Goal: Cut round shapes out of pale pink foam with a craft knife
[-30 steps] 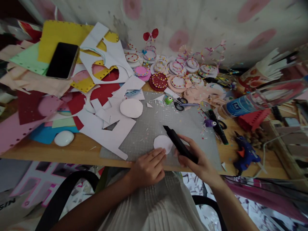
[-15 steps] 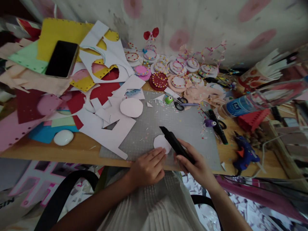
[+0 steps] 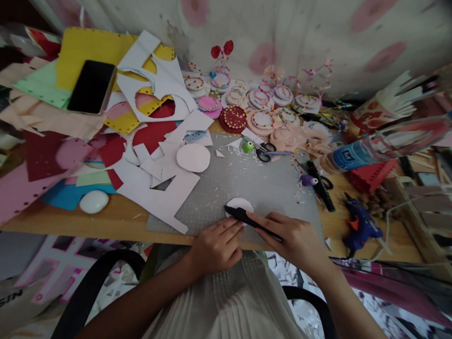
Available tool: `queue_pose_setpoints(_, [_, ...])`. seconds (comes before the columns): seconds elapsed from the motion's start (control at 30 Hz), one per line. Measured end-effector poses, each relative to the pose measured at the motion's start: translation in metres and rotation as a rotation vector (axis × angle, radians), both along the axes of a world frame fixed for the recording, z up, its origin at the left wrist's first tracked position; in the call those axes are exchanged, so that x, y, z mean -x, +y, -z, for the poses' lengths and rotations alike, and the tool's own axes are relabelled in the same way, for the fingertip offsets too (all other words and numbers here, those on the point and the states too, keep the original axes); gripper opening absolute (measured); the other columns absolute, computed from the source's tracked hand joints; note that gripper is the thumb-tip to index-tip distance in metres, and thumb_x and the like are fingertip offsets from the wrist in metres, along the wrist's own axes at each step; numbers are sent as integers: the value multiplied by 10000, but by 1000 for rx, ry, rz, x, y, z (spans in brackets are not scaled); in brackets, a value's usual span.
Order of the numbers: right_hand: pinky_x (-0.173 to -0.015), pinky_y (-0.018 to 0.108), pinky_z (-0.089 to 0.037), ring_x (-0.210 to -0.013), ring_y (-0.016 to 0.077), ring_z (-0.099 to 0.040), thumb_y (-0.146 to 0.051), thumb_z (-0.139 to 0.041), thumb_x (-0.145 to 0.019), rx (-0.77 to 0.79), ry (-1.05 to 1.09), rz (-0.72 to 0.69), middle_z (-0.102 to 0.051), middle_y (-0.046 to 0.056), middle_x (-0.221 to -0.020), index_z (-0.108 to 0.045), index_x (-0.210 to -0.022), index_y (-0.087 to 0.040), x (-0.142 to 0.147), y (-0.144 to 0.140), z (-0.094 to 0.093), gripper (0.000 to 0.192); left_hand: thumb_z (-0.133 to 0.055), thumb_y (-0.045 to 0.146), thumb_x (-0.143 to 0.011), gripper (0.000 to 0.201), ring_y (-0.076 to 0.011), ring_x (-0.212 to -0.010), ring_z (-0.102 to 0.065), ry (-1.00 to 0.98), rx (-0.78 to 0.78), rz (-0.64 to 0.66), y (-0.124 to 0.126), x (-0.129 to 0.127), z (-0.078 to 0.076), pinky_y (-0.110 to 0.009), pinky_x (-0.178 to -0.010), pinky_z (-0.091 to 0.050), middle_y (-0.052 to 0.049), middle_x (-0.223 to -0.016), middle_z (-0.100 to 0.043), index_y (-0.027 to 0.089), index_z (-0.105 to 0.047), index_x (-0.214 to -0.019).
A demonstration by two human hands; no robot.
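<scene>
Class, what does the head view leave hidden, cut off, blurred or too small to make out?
Head view: near edge of the white disc, hidden by the left hand.
Head view: whether the black tool touches the disc, contact too small.
Head view: palm of the right hand, hidden by its back.
Head view: right end of the bottle, cut off by the picture's edge.

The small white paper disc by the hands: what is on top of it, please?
The left hand has fingertips on the near edge of the disc; the black cutter, in the right hand, crosses over it. What they cover cannot be seen.
</scene>
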State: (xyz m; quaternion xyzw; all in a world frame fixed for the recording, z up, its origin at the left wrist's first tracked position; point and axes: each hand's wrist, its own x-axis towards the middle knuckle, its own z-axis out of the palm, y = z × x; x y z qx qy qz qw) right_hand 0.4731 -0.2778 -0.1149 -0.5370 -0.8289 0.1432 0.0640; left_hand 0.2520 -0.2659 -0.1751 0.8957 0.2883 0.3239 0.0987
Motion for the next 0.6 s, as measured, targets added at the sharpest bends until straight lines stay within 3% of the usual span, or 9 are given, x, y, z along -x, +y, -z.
queue_pose_setpoints(0.17, [-534,243,-355,-611,106,-622,-384,-449,-997,-50,-74,-4,-689,-4,-775,-505,-1401,-340,1,3,-3,411,-506,179,-824,330,-207,-1066,-674,7,8,-3,0,0,-2,-316,-954,-539,-82,-1117,-737,108,-690,-1089])
queue_pose_setpoints(0.6, [-607,237,-391,-697,107,-643,-354,-503,-980,-153,-69,64,-701,-15,-824,-574,-1342,-338,-1,-1,10,369,-508,175,-823,328,-208,-1135,-647,18,9,16,0,0,-2,-307,-1001,-516,-108,-1177,-711,82,-686,-1083])
